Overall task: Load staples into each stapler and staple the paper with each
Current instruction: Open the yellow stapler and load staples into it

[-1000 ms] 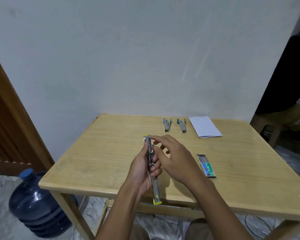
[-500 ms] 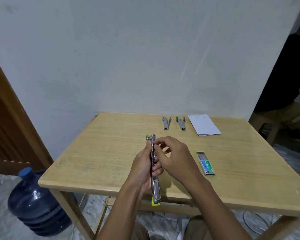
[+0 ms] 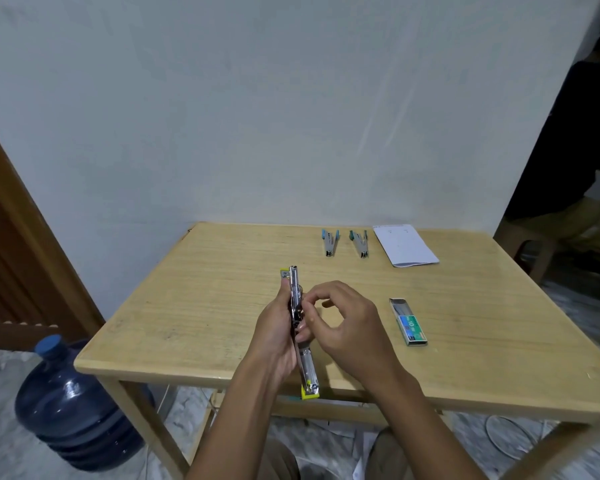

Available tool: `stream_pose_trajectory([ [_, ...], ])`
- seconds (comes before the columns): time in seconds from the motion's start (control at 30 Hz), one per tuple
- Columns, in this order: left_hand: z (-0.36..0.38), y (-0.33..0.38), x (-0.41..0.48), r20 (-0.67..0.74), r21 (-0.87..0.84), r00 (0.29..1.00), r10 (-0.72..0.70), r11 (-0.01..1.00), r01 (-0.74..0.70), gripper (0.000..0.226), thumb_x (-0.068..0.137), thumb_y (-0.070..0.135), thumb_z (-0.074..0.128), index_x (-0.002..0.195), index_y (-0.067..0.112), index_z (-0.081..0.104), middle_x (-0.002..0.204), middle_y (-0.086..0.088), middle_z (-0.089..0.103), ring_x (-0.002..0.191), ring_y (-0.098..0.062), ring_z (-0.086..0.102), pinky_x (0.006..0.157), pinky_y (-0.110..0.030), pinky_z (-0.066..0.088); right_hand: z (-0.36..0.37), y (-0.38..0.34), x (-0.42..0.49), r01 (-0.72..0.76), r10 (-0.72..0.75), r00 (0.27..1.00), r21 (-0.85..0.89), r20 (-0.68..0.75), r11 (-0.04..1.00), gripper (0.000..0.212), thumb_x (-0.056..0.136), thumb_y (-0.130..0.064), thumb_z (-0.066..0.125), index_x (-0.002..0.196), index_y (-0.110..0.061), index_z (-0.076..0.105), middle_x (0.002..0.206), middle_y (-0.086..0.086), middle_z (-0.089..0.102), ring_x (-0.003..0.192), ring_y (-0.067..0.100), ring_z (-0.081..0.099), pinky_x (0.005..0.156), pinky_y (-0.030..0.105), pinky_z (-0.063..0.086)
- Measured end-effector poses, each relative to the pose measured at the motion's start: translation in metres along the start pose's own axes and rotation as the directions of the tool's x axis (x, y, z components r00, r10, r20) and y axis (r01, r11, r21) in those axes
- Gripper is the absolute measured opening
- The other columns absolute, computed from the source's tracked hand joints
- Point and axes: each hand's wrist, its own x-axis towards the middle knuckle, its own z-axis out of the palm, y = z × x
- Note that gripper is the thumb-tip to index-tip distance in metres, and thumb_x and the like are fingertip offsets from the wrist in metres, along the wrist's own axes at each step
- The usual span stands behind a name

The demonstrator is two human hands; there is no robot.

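1. Reaching up from the lower edge with the left hand (image 3: pixel 278 336), wrapping curled fingers and palm round the middle of the yellow stapler (image 3: pixel 308 370) and holding it over the near part of the table (image 3: pixel 201 306).
2. Angling in from the right with the right hand (image 3: pixel 347 327), curling the fingers and pinching thumb and forefinger against the stapler's chrome middle. Not showing clearly whether anything sits between those fingertips.
3. Lying swung open in one long line pointing away from the person, showing bare chrome along its length and yellow plastic at both ends, with the near end hanging past the table's front edge.
4. Resting at the far side of the table, well apart from both hands: the blue stapler (image 3: pixel 329 242), the green stapler (image 3: pixel 359 243) just beside it, and the paper (image 3: pixel 406 245) just to the right.
5. Lying flat to the right of the right hand, near but not touching: the staple box (image 3: pixel 408 322), its tray slid partly out at the far end.
6. Standing on the floor left of the table: a water jug (image 3: pixel 73 407) with a blue cap.
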Motion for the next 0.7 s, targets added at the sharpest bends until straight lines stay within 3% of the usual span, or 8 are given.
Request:
stream_pose_trajectory([
  [0.23, -0.003, -0.001, 0.002, 0.018, -0.012, 1.000, 0.002, 1.000, -0.001, 0.044, 0.100, 0.043, 0.044, 0.074, 0.009, 0.051, 0.051, -0.003, 0.035, 0.030, -0.008, 0.028, 0.029, -0.018, 0.022, -0.002, 0.001, -0.002, -0.071, 0.070, 0.997, 0.094, 0.013, 0.993, 0.008, 0.083, -0.007, 0.071, 0.087, -0.014, 0.070, 0.084, -0.009, 0.069, 0.081, 0.010, 0.066, 0.076, 0.027, 0.053],
  [0.43, -0.004, -0.001, 0.006, 0.025, 0.027, 1.000, 0.019, 0.999, -0.020, 0.043, 0.100, 0.044, 0.045, 0.079, 0.007, 0.049, 0.058, -0.007, 0.041, 0.030, -0.008, 0.030, 0.028, -0.018, 0.027, 0.002, 0.006, -0.009, -0.196, 0.189, 0.979, 0.110, 0.074, 0.974, 0.015, 0.086, -0.015, 0.071, 0.099, -0.022, 0.072, 0.093, -0.015, 0.069, 0.086, 0.006, 0.065, 0.077, 0.025, 0.053],
  [0.7, -0.008, -0.002, 0.011, 0.025, 0.081, 0.999, 0.027, 0.996, -0.029, 0.056, 0.099, 0.052, 0.039, 0.061, 0.011, 0.042, 0.048, 0.001, 0.038, 0.035, -0.010, 0.036, 0.033, -0.020, 0.029, 0.008, 0.008, -0.020, -0.087, 0.081, 0.993, 0.071, 0.083, 0.994, 0.011, 0.080, -0.019, 0.078, 0.088, -0.014, 0.073, 0.092, -0.016, 0.067, 0.091, 0.000, 0.061, 0.081, 0.014, 0.045],
])
